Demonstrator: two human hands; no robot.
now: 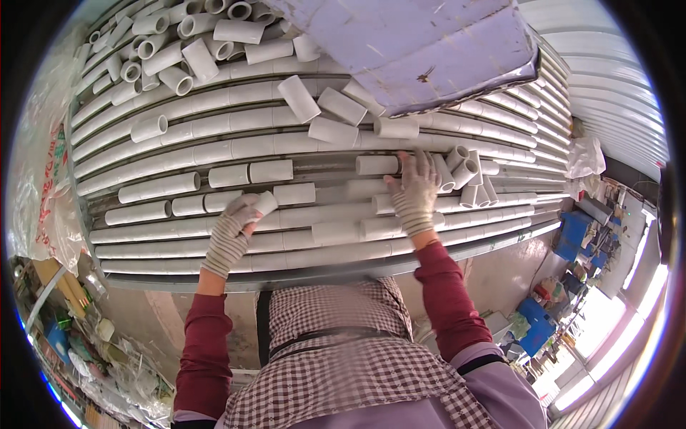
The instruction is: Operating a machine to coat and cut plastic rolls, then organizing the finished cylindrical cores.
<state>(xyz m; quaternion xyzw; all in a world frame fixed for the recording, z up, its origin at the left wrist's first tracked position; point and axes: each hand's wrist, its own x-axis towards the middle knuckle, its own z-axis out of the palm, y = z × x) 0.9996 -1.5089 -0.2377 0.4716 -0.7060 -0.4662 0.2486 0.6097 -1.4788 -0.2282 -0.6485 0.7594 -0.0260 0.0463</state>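
Note:
Short white plastic pipe pieces lie end to end in long rows across a grooved rack (325, 169). My left hand (232, 227), in a striped fingerless glove, is closed on a white pipe piece (266, 203) tilted out of line above a near row. My right hand (416, 189), gloved alike, has its fingers spread over the rows farther right. Its fingertips are beside a lying pipe piece (376, 165) and a small cluster of loose pipe pieces (464, 174); whether they touch is hard to tell.
A pale purple plastic crate (429, 53) is tipped over the far side of the rack. Loose pipe pieces (239, 31) are heaped at the far left. Clear plastic sheeting (46, 186) hangs at the left edge. Blue bins (536, 325) stand on the floor at right.

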